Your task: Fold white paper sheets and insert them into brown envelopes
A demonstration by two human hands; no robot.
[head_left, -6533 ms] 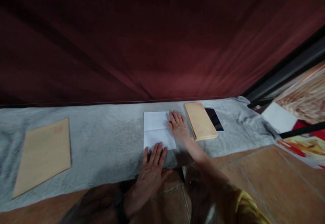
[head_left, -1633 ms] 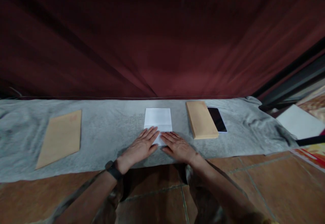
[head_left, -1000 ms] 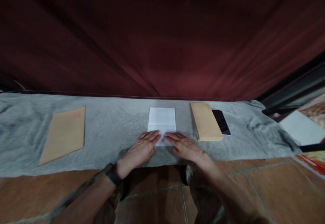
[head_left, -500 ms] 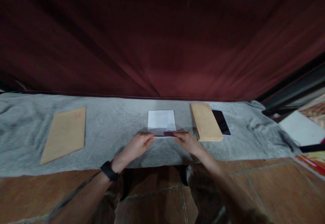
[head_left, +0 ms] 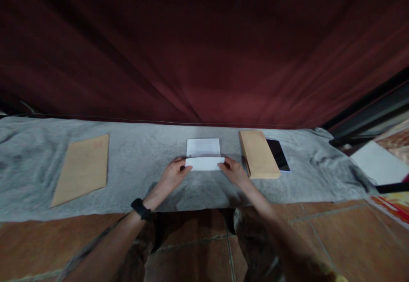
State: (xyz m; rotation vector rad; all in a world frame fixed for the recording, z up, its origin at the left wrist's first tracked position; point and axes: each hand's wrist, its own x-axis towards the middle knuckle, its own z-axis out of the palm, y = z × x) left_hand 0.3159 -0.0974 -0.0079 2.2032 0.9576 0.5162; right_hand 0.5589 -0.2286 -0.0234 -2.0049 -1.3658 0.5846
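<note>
A folded strip of white paper (head_left: 204, 164) is held level between my two hands, just above the grey cloth. My left hand (head_left: 174, 172) pinches its left end, thumb in front; a dark band is on that wrist. At the right end, my right hand (head_left: 232, 171) grips the strip the same way. Directly behind lies flat white paper (head_left: 203, 146) with a shadow across its near part. Whether it joins the held strip cannot be made out.
Right of my hands, a stack of brown envelopes (head_left: 259, 154) partly covers a dark tablet-like device (head_left: 278, 155). One brown envelope (head_left: 83, 167) lies at the left. Grey cloth (head_left: 140, 154) covers the surface, a dark red curtain (head_left: 204, 60) hangs behind, and tiled floor (head_left: 345, 235) shows in front.
The paper's near edge has come up and turned over, so a bright folded strip now faces me. Both hands have risen slightly with it, thumbs now in front.
</note>
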